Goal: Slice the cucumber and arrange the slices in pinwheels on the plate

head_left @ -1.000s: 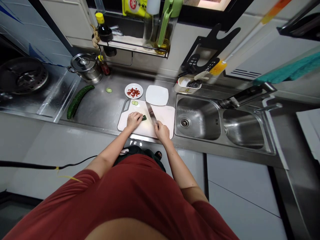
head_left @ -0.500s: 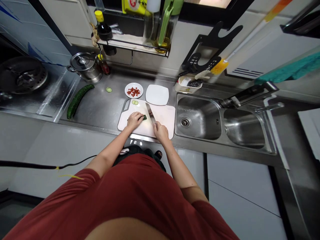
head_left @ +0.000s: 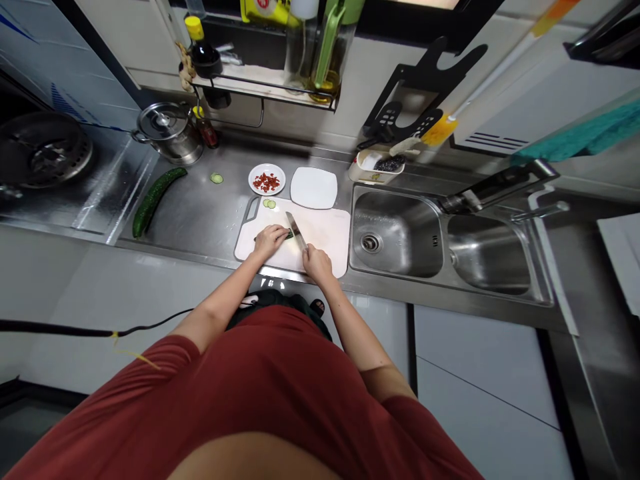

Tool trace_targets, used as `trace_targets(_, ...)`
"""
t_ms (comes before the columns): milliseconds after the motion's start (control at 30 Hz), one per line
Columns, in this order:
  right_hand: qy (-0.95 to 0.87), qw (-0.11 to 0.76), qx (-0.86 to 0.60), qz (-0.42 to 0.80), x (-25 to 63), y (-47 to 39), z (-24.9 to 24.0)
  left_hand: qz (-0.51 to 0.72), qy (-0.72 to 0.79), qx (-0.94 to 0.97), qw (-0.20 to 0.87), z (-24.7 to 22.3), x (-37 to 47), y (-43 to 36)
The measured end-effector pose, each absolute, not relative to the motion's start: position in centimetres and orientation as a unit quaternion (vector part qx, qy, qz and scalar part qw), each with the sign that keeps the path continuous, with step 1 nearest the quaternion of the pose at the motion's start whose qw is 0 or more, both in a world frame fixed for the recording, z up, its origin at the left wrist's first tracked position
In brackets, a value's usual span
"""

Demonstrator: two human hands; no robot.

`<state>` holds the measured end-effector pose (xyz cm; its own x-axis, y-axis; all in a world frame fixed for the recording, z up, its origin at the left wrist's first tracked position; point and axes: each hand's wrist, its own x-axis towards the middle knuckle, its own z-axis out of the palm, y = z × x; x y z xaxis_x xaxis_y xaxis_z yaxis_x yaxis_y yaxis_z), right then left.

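My left hand [head_left: 271,241] is closed over a short piece of cucumber [head_left: 289,234] on the white cutting board [head_left: 325,230], and most of the piece is hidden under the fingers. A kitchen knife [head_left: 295,229] is gripped by its handle in my right hand [head_left: 317,261]. Its blade points up and left, at the right end of the cucumber piece. Two thin cucumber slices [head_left: 269,204] lie at the board's upper left. Behind the board stand a small plate of chopped red pieces [head_left: 267,181] and a white square plate [head_left: 314,188].
A whole cucumber [head_left: 156,200] and a cut cucumber end [head_left: 217,178] lie on the steel counter to the left. Farther back are a lidded pot [head_left: 170,133] and a small bottle [head_left: 207,130]. The double sink [head_left: 400,233] borders the board's right side.
My right hand has moved slightly left, bringing the knife blade from beside the cucumber piece up against its right end. My left hand stays closed on the piece.
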<state>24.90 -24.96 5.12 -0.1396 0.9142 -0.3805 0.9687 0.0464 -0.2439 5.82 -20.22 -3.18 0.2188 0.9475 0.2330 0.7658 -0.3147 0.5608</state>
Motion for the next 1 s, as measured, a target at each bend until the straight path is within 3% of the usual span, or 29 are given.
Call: trace_targets(1000, 0.728, 0.107, 0.631, -0.245, 25.7, -25.7, 5.1, 0.261, 0.559, 0.775, 0.139, -3.7, 5.7, -20.1)
